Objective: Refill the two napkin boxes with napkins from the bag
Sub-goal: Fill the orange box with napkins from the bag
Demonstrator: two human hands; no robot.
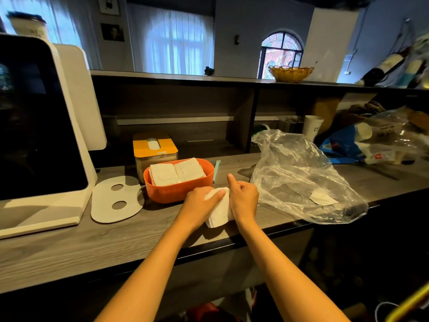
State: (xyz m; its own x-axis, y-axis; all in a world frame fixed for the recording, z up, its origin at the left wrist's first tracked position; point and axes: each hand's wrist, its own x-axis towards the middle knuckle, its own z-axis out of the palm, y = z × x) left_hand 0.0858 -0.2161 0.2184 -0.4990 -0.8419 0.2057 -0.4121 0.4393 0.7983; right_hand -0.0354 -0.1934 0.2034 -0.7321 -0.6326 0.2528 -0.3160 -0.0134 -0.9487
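Now my left hand (pixel 202 200) and right hand (pixel 243 196) pinch the napkins (pixel 219 211), a soft, floppy stack best gripped across its fold.

Both hands, left hand (pixel 201 202) and right hand (pixel 243 196), grip a napkin stack (pixel 219 211) beside the orange box (pixel 178 192)

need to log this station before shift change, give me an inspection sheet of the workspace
surface: grey wood-grain counter, no spills seen
job's things: orange box open, holding two napkin stacks; yellow-lidded box behind it, closed; clear bag nearly empty, one napkin inside; white oval lid lying flat
clutter: blue-and-clear bag, paper cup
grippers: left hand and right hand both hold a napkin stack
cables: nothing seen
surroundings: screen terminal, wicker basket on shelf
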